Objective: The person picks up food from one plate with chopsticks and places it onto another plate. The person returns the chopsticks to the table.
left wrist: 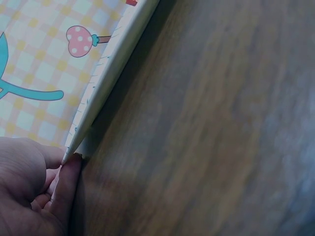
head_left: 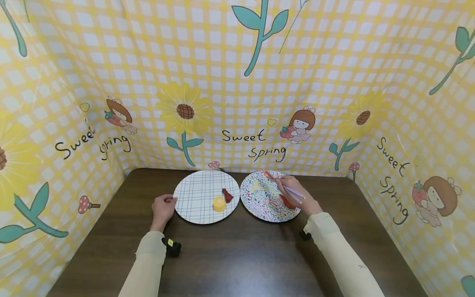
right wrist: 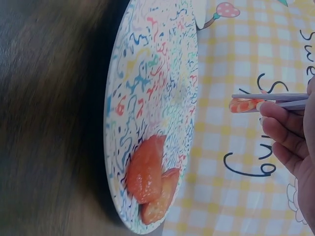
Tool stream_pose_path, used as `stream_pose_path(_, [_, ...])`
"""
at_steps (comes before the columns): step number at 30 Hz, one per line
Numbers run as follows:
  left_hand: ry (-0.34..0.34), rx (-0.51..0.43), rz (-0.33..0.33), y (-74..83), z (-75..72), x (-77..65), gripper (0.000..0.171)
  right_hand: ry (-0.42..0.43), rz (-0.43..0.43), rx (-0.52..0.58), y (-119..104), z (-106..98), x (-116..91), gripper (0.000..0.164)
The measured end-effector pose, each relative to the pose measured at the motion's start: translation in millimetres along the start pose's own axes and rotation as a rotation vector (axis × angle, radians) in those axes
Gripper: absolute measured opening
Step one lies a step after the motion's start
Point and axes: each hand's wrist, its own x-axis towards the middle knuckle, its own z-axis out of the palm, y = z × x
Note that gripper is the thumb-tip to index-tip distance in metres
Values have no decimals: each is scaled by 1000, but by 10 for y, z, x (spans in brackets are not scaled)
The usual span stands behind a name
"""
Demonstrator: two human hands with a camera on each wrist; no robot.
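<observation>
My left hand [head_left: 163, 209] pinches the left rim of a white plate with a blue grid [head_left: 196, 202]; in the left wrist view the plate's edge [left wrist: 110, 78] sits between thumb and finger. On that plate lie a yellow ridged round piece [head_left: 219, 203] and a dark red piece [head_left: 227, 196]. My right hand [head_left: 295, 190] holds a pair of light purple chopsticks [right wrist: 285, 97]. Their tips grip an orange-and-white piece like a shrimp [right wrist: 241, 105], held above the far part of a plate with coloured squiggles [head_left: 259, 206]. Two glossy orange-red pieces [right wrist: 146, 169] lie on this plate.
Both plates stand side by side on a dark wooden table [head_left: 237, 255], near its back edge. A yellow checked cloth [head_left: 237, 95] with printed flowers surrounds the table at the back and sides. A black wrist camera [head_left: 173, 248] sits at my left cuff.
</observation>
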Motion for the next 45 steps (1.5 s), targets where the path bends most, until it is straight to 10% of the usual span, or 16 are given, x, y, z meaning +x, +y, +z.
stream_pose_path(45, [-1, -6, 1, 27, -14, -40, 30, -52, -90, 3, -401, 96, 208, 20])
